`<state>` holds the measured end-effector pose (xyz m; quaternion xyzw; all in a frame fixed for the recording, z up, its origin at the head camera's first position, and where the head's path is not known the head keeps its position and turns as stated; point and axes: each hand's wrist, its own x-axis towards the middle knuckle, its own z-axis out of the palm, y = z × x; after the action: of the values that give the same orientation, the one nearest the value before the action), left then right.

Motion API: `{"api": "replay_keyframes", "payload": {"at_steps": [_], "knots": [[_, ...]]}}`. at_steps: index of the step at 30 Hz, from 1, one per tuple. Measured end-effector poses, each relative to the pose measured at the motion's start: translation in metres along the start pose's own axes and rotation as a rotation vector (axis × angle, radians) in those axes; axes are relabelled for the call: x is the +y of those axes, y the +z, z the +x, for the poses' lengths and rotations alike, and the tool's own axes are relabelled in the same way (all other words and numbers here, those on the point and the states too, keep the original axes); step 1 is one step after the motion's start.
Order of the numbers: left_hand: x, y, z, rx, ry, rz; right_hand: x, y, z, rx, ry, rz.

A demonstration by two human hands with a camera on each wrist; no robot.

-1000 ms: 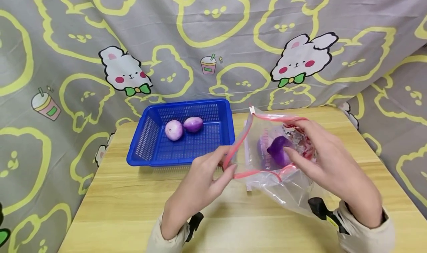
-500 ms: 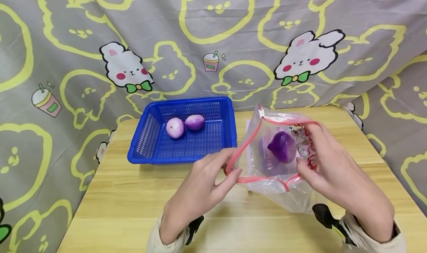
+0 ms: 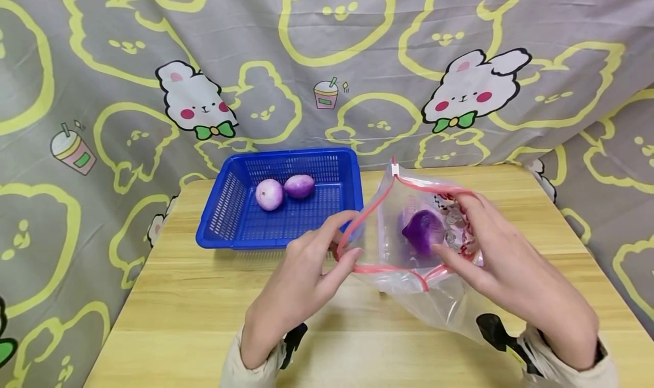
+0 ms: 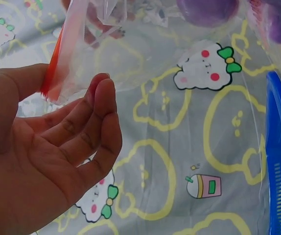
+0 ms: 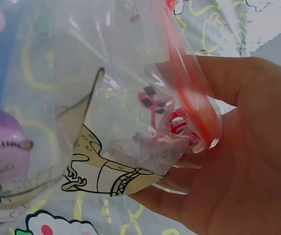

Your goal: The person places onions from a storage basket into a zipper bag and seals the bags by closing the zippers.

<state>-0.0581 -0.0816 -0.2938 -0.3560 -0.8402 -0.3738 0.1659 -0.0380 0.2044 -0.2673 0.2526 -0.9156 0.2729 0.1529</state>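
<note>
A clear zip bag (image 3: 449, 308) with a red zip edge and a white slider hangs with its mouth spread between both hands. My left hand (image 3: 301, 280) pinches the near left side of that mouth between thumb and fingers. At the right side, my right hand (image 3: 516, 268) grips the rim, its thumb over the opening. Inside the bag lies a purple onion (image 3: 424, 232), near the right thumb's tip. In the left wrist view the thumb of my left hand (image 4: 47, 147) lies against the red zip edge. The right wrist view has printed cartoon figures on the bag (image 5: 106, 98).
A blue plastic basket (image 3: 283, 243) stands at the back left of the wooden table (image 3: 179, 331). Two purple onions (image 3: 269, 195) lie in it. Behind the table hangs a grey patterned cloth (image 3: 368, 41). The bag's left side is close to the basket's right end.
The bag and both hands shift slightly right, then back left. The onion in the bag moves with it, and the right thumb overlaps its edge again. Both hands keep their hold.
</note>
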Motion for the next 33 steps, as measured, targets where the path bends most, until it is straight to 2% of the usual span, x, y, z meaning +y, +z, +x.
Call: {"api": "replay_keyframes", "payload": {"at_steps": [10, 17, 20, 26, 33], "knots": [[-0.001, 0.0, 0.0, 0.016, -0.019, 0.015, 0.004, 0.0, -0.001, -0.015, 0.016, 0.012], [-0.002, 0.001, 0.0, 0.008, -0.021, 0.024, 0.004, -0.004, -0.003, -0.079, 0.041, 0.078], [-0.002, 0.002, 0.0, 0.011, -0.017, 0.018, 0.005, -0.004, -0.004, -0.087, 0.051, 0.062], [-0.005, 0.007, 0.002, 0.047, 0.009, -0.027, 0.007, -0.005, -0.003, -0.091, 0.029, 0.057], [-0.012, 0.014, 0.003, 0.104, 0.032, -0.047, 0.008, -0.006, -0.006, -0.108, 0.106, 0.053]]}}
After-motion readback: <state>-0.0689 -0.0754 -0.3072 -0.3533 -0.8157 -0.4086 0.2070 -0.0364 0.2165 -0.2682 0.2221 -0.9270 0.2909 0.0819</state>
